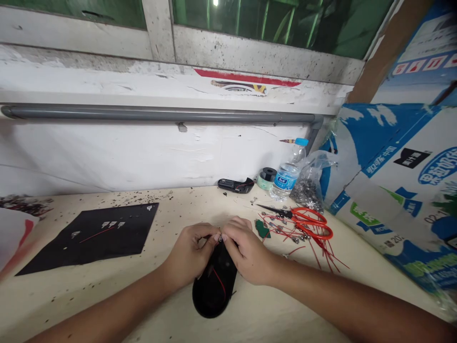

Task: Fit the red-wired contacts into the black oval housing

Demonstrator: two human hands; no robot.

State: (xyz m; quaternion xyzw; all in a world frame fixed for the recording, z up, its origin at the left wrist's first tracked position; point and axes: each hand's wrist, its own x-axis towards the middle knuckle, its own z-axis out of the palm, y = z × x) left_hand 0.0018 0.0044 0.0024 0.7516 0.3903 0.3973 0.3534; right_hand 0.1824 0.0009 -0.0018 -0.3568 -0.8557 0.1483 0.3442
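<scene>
A black plastic shell [211, 300], rounded at its near end, lies on the table between my hands. A thin red wire [219, 281] runs inside it. At the shell's far end, my left hand [194, 250] is closed, thumb and forefinger pinching beside a small shiny metal piece [220, 238]. My right hand [246, 247] is closed too, its thumb and fingertips meeting the left ones at that piece. The fingers partly cover the piece, so its exact shape is hidden. Both hands also rest against the shell's sides.
Orange-handled scissors [310, 221] lie right among red wires [324, 255] and small metal parts. Behind stand a water bottle [285, 178], a tape roll [267, 178] and another black shell [235, 185]. A black sheet [107, 243] with small parts lies left; a carton [392, 181] borders the right.
</scene>
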